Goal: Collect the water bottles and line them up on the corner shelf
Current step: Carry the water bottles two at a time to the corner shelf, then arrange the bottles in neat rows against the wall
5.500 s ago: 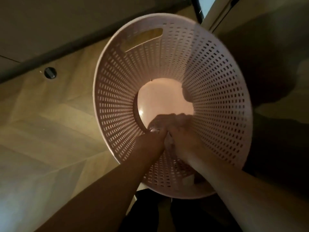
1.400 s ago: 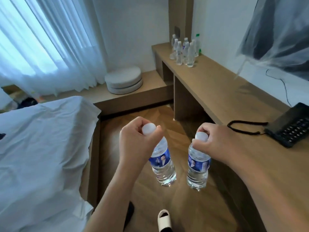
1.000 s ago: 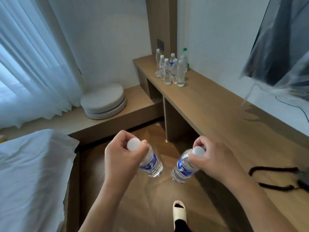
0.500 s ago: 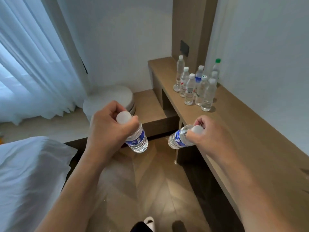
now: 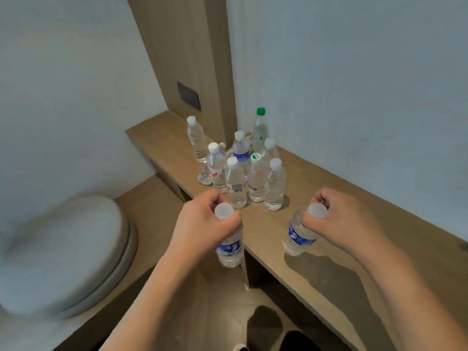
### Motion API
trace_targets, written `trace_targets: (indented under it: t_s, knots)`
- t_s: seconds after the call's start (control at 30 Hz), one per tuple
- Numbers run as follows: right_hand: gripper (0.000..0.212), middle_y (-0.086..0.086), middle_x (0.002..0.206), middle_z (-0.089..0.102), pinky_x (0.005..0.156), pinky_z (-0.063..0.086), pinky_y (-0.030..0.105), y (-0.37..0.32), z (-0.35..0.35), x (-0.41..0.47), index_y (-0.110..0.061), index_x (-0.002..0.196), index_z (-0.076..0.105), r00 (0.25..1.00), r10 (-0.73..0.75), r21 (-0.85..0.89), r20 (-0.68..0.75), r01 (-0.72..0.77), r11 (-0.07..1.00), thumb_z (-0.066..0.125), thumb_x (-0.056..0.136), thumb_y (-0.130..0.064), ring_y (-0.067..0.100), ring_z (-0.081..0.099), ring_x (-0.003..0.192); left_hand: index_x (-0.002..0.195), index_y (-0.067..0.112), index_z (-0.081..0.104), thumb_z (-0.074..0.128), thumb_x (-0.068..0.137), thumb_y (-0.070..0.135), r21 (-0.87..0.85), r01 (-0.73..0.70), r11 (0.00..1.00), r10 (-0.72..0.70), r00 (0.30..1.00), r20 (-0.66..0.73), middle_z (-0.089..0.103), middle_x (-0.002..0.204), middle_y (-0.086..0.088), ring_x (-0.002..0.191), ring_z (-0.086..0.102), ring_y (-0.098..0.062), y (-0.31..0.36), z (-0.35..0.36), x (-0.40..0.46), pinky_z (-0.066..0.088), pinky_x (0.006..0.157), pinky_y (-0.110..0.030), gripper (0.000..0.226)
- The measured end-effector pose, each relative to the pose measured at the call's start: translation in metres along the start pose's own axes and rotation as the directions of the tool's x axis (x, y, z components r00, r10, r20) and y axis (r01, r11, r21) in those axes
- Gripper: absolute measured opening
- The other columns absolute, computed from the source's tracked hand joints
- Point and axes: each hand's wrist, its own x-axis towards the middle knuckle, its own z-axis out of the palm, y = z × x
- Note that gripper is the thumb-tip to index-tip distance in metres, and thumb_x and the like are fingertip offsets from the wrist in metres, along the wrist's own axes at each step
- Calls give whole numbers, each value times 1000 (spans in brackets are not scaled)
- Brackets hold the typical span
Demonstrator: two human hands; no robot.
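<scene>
Wooden corner shelf (image 5: 326,239) is bearing clustered bottles (image 5: 243,171); near them, my left hand (image 5: 202,224) and right hand (image 5: 344,219) are each gripping a blue-labelled bottle (image 5: 229,249) (image 5: 297,235) by the neck, print unreadable.

The water bottles (image 5: 273,188) were made of clear glossy plastic. The corner shelf (image 5: 329,254) was covered in matt wood grain. The round cushion (image 5: 63,252) was seen as soft cloth.

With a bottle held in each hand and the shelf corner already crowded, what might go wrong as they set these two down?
The left hand and right hand each grip a blue-label bottle only near the cap, so either may swing. The standing bottles are tightly clustered; a nudge could topple several. The left bottle hangs off the shelf edge and could drop.
</scene>
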Motion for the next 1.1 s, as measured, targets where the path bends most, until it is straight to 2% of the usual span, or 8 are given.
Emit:
trace_targets:
  t_s: [0.2,0.33,0.6,0.77,0.9,0.97,1.03,1.1]
  knots:
    - [20,-10,78,61,51,36,27,19,-1,80,-28,80,54,985,98,11,-144,-98,995,67,72,-41,9,55,68,76,24,44,70,74,44,156,-151,976,110,964,242,58,68,4,66,56,-15,-6,47,101,49,62,-42,32]
    - [23,-10,79,61,53,41,28,34,9,134,-27,81,56,978,149,10,-144,-149,989,70,70,-42,12,57,71,85,27,47,61,78,54,271,-250,929,140,919,368,60,74,4,71,59,-18,-17,72,143,52,64,-40,32]
    - [24,-9,72,59,57,49,36,52,44,181,-28,79,48,964,229,42,-134,-226,973,66,77,-42,11,56,65,107,30,45,55,90,53,312,-479,821,150,707,691,59,96,6,84,55,-12,-25,96,178,48,71,-29,31]
    - [26,-6,80,60,62,50,38,49,36,192,-30,89,46,968,246,-39,-42,-247,968,58,83,-52,15,59,71,107,30,41,55,90,51,357,-562,746,126,645,753,53,89,5,80,53,-16,-21,97,187,45,66,-32,31]
    - [41,-7,85,60,68,52,37,45,26,190,-28,100,49,954,298,-117,38,-292,949,59,80,-62,14,60,76,113,35,37,56,87,53,354,-579,734,59,574,817,62,99,2,87,59,-19,-22,86,193,53,77,-39,37]
    - [50,-6,90,63,69,51,36,44,20,187,-26,106,51,934,346,-96,90,-338,936,59,78,-66,16,62,79,115,41,37,55,84,59,337,-567,751,36,546,837,60,92,8,83,60,-13,-17,75,199,54,77,-40,41]
    - [57,-4,98,64,71,48,35,41,14,186,-24,119,50,929,358,-112,97,-348,931,56,80,-65,18,62,88,116,43,42,54,86,60,301,-554,776,74,554,829,60,84,12,79,59,-4,-7,62,210,54,76,-35,37]
    - [59,-2,103,62,73,43,33,34,4,190,-24,132,44,944,329,-148,7,-324,934,53,86,-59,20,59,95,113,42,47,50,91,57,287,-525,801,127,618,776,61,82,13,75,59,-2,4,48,229,54,74,-32,28]
